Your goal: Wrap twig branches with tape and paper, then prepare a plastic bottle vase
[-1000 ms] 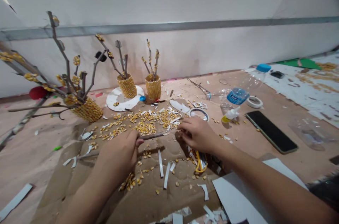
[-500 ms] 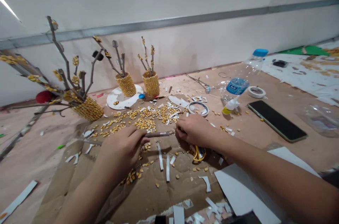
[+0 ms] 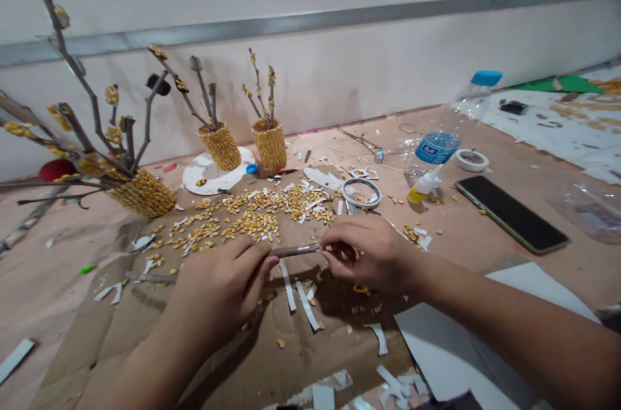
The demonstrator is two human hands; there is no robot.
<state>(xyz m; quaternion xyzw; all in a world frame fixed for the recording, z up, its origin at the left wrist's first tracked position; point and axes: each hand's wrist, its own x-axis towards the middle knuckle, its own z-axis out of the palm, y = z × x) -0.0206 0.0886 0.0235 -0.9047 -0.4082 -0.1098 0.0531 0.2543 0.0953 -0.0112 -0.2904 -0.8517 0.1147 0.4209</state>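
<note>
My left hand [image 3: 228,277] is closed around a brown twig [image 3: 294,251], held level above the cardboard. A pale band wraps the twig near its right end. My right hand [image 3: 366,248] is pinched at that end; what lies between its fingertips is too small to make out. Partly hidden below the right hand are yellow scissors handles [image 3: 359,288]. Loose corn kernels [image 3: 252,224] and white paper strips [image 3: 306,306] lie around both hands on the cardboard [image 3: 204,371].
Kernel-covered pots [image 3: 145,195] with twigs stand at the back left, one on a white disc [image 3: 194,182]. Farther right are a tape roll [image 3: 361,193], glue bottle [image 3: 423,186], plastic bottle [image 3: 439,145], white tape roll [image 3: 471,160] and phone [image 3: 512,213]. White paper [image 3: 451,352] lies front right.
The view has shifted slightly. Both hands still meet at the twig, and the right hand's fingers have turned, with its fingertips now showing at the twig's end.
</note>
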